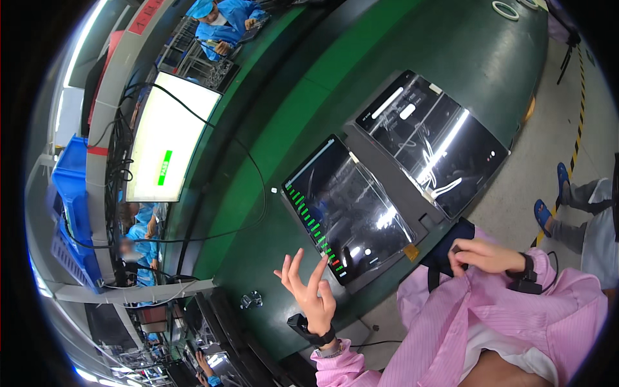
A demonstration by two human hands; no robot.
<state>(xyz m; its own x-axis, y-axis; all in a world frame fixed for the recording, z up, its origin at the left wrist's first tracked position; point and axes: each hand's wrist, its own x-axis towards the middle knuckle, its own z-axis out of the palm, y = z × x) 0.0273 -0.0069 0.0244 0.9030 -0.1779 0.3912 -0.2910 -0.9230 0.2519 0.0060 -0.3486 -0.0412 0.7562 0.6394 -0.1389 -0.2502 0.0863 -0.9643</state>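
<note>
Tablets lie side by side in grey cradles on the green table: the near tablet (345,209) shows a column of green and red marks, the far tablet (432,142) sits to its right. The left hand (308,290) hovers with fingers spread just beside the near screen's corner; a careless brush could smear or nudge it. The right hand (483,256) pinches a dark pouch (445,248) against the pink coat. A black cable (248,161) trails across the table toward a lit monitor (169,138), a possible snag.

Two tablets (348,209) (431,142), one monitor (169,138), two tape rolls (505,10).
</note>
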